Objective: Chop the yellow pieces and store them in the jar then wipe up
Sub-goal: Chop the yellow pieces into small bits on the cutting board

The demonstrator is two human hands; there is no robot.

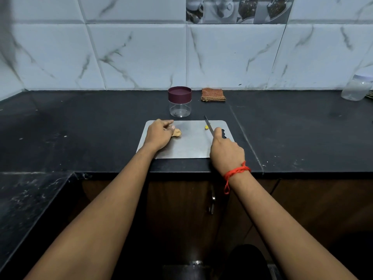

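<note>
A steel cutting board [189, 144] lies on the black counter. My left hand [159, 134] rests on its left part, fingers pinching a tan-yellow ginger-like piece [177, 133]. My right hand [226, 150] grips the black handle of a knife [209, 126], whose blade points away over the board's right side. A small yellow bit [206, 127] lies just left of the blade. Behind the board stands a clear jar [180, 102] with its maroon lid on.
A folded brown checked cloth [213, 94] lies against the tiled wall, right of the jar. A clear container [356, 88] stands at the far right. The counter's front edge [181, 173] runs just below the board; a lower counter section [30, 199] extends at the left.
</note>
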